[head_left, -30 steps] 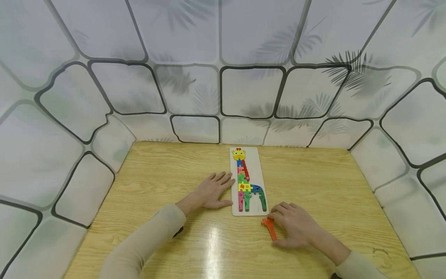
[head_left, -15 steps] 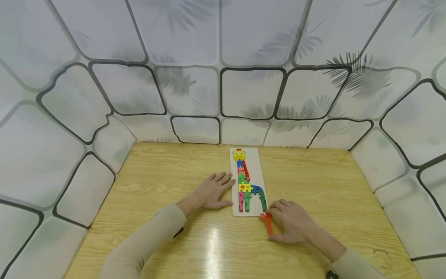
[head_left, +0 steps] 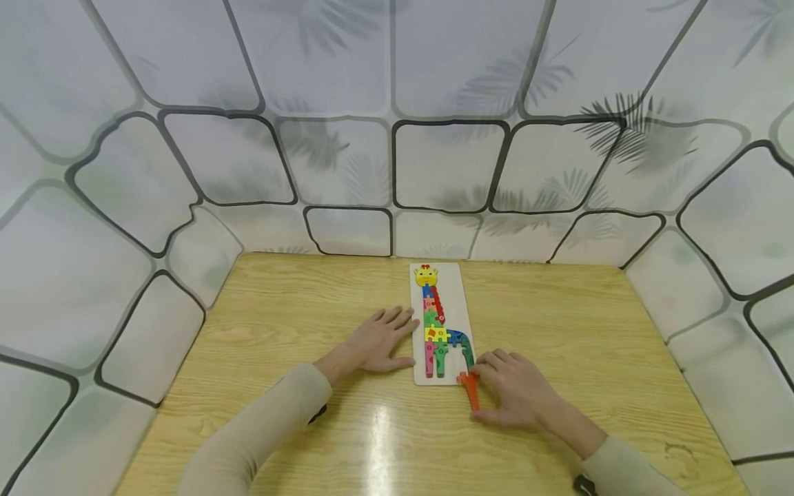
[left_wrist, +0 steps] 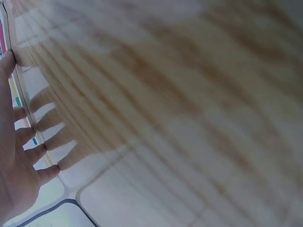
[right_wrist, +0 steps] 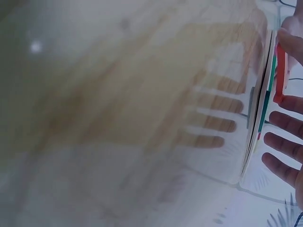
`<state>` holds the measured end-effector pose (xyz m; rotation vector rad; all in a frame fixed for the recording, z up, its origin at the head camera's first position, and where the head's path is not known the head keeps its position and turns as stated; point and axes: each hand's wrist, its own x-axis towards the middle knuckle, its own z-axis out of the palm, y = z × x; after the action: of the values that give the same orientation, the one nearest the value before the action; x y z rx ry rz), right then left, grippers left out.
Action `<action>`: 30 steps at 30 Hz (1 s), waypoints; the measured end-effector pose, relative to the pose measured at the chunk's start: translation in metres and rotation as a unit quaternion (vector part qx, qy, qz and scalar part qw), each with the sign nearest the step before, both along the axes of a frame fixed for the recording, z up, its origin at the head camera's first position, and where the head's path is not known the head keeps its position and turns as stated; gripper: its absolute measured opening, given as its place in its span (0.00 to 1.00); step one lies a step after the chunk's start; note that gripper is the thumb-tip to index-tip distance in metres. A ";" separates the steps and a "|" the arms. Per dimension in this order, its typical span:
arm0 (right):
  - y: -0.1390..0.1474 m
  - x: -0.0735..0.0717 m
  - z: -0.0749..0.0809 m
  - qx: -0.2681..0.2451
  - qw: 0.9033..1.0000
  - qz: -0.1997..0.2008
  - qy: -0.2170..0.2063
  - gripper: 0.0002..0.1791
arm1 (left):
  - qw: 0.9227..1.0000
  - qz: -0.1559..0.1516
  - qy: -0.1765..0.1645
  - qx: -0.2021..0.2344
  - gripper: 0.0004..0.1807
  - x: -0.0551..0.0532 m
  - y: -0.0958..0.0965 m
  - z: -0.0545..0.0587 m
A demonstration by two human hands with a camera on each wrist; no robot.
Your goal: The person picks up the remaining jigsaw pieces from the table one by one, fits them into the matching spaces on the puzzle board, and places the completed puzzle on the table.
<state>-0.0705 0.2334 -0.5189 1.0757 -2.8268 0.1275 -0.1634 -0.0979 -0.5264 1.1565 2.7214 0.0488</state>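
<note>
A white puzzle board (head_left: 455,296) lies on the table with a giraffe made of colourful pieces: a yellow head (head_left: 425,276), a red mane (head_left: 438,303), and pink, green and blue parts below. My left hand (head_left: 381,339) rests flat with spread fingers, its fingertips on the board's left edge. At the board's lower right corner my right hand (head_left: 517,389) pinches an orange puzzle piece (head_left: 471,391) between thumb and index finger. In the right wrist view the orange piece (right_wrist: 281,71) spans from thumb to index fingertip, the other fingers extended. Its upper end overlaps the board's lower edge.
The glossy wooden table (head_left: 298,296) reflects light near its front. Walls of white cloth with a grey stone pattern and leaf shadows (head_left: 446,162) enclose it at the back and both sides.
My right hand has carried the orange piece up and left, from just below the board onto its lower right corner. My left hand and the board stay put.
</note>
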 end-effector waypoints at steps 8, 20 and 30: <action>-0.005 -0.008 -0.002 -0.003 1.000 -0.013 0.015 0.42 | 1.000 0.003 -0.005 -0.004 0.48 0.001 0.000 -0.001; -0.013 -0.016 0.000 0.007 1.000 -0.028 0.006 0.42 | 1.000 0.000 -0.001 0.007 0.48 0.000 0.000 0.000; -0.016 -0.022 0.002 0.018 0.999 -0.033 0.003 0.41 | 1.000 0.001 0.000 0.003 0.48 0.000 0.000 -0.001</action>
<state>-0.0928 0.2175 -0.5168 0.9854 -2.8657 0.0675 -0.1633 -0.0984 -0.5270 1.1553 2.7243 0.0573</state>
